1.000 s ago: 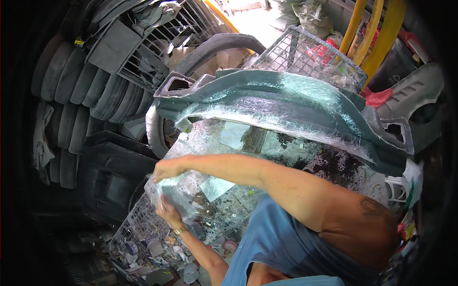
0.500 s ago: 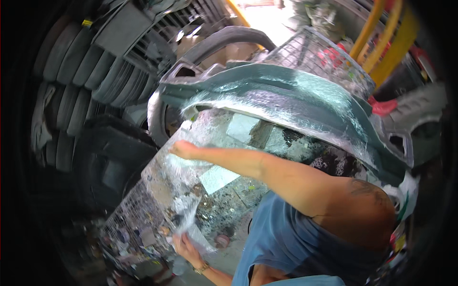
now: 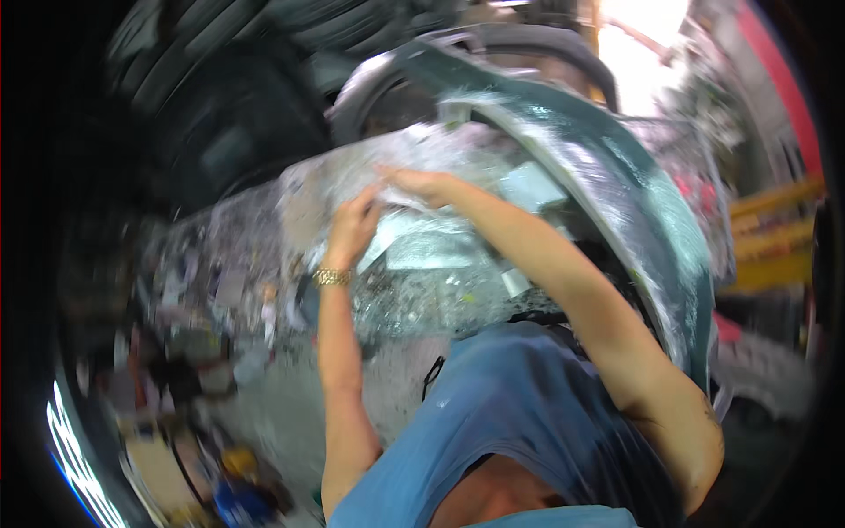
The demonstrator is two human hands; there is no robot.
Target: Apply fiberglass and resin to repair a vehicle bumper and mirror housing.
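Observation:
My left hand point(image 3: 354, 227), with a gold-coloured watch point(image 3: 331, 277) on its wrist, is raised over a stained worktable point(image 3: 304, 189). Its fingers are curled together at one end of a thin whitish fibre sheet point(image 3: 412, 201). Close beside it, my right hand point(image 3: 421, 185) reaches in from the right above the same sheet. Blur smears its fingertips, so its grip does not show. Below the hands lies a pale flat sheet point(image 3: 431, 249) on the table. A large curved green moulding point(image 3: 607, 167), with whitish fibres along its edge, arches along the table's far right side.
Behind the table are a big black tub-like part point(image 3: 242, 123) and a grey arched part point(image 3: 546, 44). Wire mesh holding scraps point(image 3: 220, 264) extends to the left. Yellow bars point(image 3: 775, 238) stand at the right. Assorted items point(image 3: 238, 497) lie low on the left.
My left hand has come up from the table's near left with the whitish fibre sheet, meeting my right hand. The view has turned, so the green moulding appears further right and steeper.

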